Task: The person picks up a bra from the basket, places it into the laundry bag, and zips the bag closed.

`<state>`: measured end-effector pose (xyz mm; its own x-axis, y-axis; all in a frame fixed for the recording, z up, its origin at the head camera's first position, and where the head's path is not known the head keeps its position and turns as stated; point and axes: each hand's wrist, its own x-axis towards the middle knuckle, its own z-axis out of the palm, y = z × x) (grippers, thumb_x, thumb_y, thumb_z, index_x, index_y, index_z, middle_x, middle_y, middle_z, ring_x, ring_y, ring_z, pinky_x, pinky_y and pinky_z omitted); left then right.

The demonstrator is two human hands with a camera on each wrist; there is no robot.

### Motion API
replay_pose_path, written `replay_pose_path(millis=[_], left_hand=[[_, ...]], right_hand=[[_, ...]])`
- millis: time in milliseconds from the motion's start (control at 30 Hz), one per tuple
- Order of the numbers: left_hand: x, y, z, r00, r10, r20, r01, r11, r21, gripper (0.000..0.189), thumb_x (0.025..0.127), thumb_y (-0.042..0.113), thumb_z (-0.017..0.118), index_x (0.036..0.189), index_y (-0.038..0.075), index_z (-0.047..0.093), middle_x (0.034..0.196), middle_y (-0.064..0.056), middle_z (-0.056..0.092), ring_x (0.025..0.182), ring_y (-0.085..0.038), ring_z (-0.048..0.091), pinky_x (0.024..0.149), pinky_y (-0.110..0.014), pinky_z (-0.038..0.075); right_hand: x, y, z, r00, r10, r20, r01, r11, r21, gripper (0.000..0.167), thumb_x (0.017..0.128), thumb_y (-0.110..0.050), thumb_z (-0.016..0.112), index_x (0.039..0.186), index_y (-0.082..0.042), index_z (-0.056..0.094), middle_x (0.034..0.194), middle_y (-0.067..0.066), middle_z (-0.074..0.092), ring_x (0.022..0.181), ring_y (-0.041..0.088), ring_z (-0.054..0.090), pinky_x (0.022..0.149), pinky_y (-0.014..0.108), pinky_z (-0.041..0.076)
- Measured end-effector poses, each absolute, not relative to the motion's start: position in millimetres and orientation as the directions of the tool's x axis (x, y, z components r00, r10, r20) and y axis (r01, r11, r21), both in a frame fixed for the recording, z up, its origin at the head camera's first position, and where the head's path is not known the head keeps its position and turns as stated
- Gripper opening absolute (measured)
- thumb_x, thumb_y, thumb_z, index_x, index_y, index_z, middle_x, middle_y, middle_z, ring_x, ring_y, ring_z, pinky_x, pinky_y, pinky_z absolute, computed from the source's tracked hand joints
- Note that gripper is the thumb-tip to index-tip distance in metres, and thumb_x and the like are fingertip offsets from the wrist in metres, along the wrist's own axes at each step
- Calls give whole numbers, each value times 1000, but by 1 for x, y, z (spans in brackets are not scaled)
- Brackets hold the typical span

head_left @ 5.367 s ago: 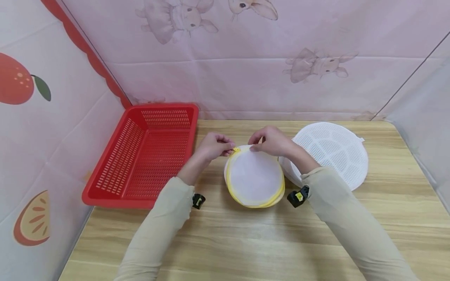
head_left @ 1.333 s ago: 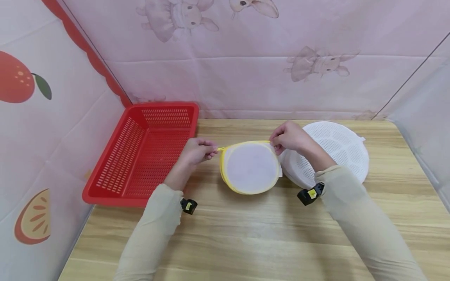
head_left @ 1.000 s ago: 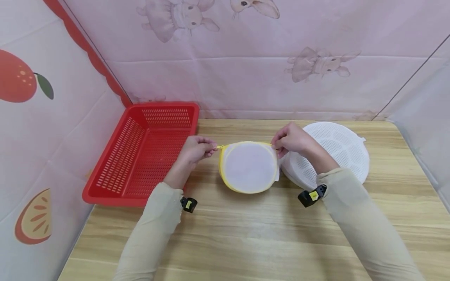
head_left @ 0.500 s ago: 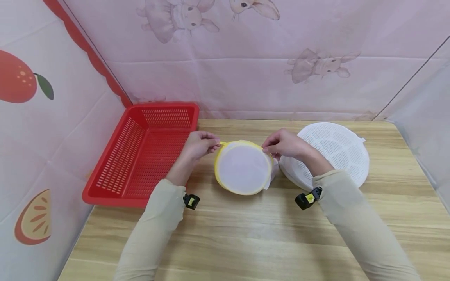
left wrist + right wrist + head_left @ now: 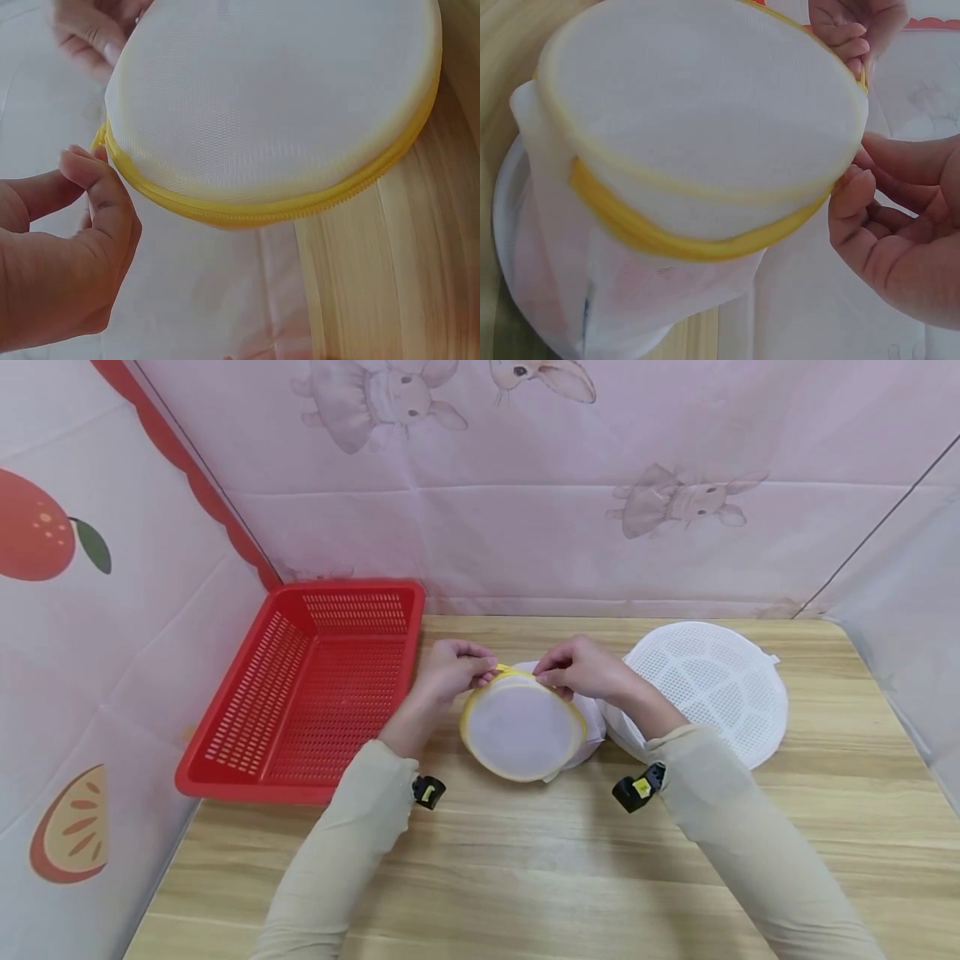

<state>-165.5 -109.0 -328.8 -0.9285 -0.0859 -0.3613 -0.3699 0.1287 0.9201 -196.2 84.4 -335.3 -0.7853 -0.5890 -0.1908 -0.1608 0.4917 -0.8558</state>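
Note:
A round white mesh laundry bag (image 5: 521, 731) with a yellow zip (image 5: 247, 214) is held up over the table in front of me. My left hand (image 5: 453, 672) pinches the yellow zip pull (image 5: 863, 77) at the bag's far left edge. Close beside it, my right hand (image 5: 585, 668) pinches the top edge between thumb and fingers. In the right wrist view the zip band sags away from the round lid, and the white mesh body (image 5: 630, 300) hangs beneath, pinkish in places. Part of the zip behind the lid is hidden in the head view.
A red slotted plastic basket (image 5: 408, 693) stands at the left, near my left forearm. Behind my right wrist lies a larger round white mesh bag (image 5: 720, 685) with a small tab. The wooden table (image 5: 540, 877) meets a pink printed backdrop (image 5: 525, 543).
My left hand has moved right and my right hand left, so they are closer together. The bag's top edge has bunched between them, and more of its mesh body shows at the right.

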Motion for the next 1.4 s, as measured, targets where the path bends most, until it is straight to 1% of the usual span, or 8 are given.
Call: replay_pose_path(millis=[167, 267, 467, 833, 967, 1200, 1300, 1400], left_hand=[[-166, -105, -329, -934, -78, -347, -356, 151, 922, 16, 87, -2, 57, 99, -12, 59, 77, -12, 58, 59, -10, 55, 56, -18, 50], [-165, -104, -330, -939, -59, -338, -343, 150, 927, 15, 87, -3, 57, 98, -13, 59, 76, -12, 58, 59, -10, 55, 56, -18, 49], [-164, -102, -331, -940, -33, -340, -341, 157, 927, 11, 87, -4, 57, 94, -12, 59, 76, -12, 58, 59, -11, 55, 55, -18, 49], [-165, -103, -334, -937, -59, -344, -349, 147, 925, 13, 86, -5, 56, 97, -12, 59, 77, -11, 57, 59, -11, 54, 55, -18, 49], [-166, -105, -335, -925, -80, -371, -379, 155, 912, 13, 87, -3, 57, 97, -10, 60, 77, -11, 58, 60, -11, 54, 55, -17, 48], [-166, -107, -337, -909, -107, -402, -414, 126, 902, 11, 86, -4, 58, 95, -9, 60, 74, -10, 57, 58, -10, 53, 52, -16, 47], [-166, -109, -338, -909, -103, -405, -415, 122, 901, 12, 86, -4, 58, 96, -10, 60, 74, -9, 57, 58, -10, 54, 53, -17, 48], [-165, -117, -340, -909, -106, -403, -414, 112, 904, 13, 86, -3, 57, 97, -9, 59, 77, -10, 58, 60, -10, 55, 58, -19, 50]], right_hand=[[-196, 81, -332, -784, -594, -180, -177, 492, -853, 13, 84, 0, 60, 94, 7, 66, 65, 4, 56, 54, 13, 49, 52, 25, 45], [-196, 79, -332, -776, -605, -178, -188, 491, -851, 12, 83, 1, 60, 93, 7, 66, 66, 3, 57, 52, 12, 48, 49, 22, 42], [-195, 78, -334, -759, -630, -163, -221, 485, -846, 4, 82, 2, 60, 83, 6, 63, 57, 2, 50, 47, 11, 45, 45, 20, 37], [-195, 78, -335, -788, -602, -130, -201, 451, -870, 4, 82, 5, 58, 80, 7, 60, 56, 3, 48, 47, 11, 44, 45, 20, 37], [-195, 78, -335, -791, -597, -133, -182, 438, -880, 3, 82, 6, 58, 81, 9, 60, 57, 4, 48, 48, 12, 45, 45, 20, 39], [-195, 79, -334, -803, -568, -182, -125, 458, -880, 4, 84, 6, 58, 83, 9, 59, 61, 6, 49, 51, 13, 47, 49, 25, 45], [-196, 81, -333, -799, -569, -195, -114, 461, -880, 4, 84, 6, 57, 83, 9, 58, 61, 6, 50, 52, 13, 47, 50, 25, 46], [-198, 88, -332, -806, -554, -211, -77, 451, -889, 4, 84, 6, 56, 83, 10, 57, 61, 6, 50, 53, 12, 48, 50, 24, 46]])
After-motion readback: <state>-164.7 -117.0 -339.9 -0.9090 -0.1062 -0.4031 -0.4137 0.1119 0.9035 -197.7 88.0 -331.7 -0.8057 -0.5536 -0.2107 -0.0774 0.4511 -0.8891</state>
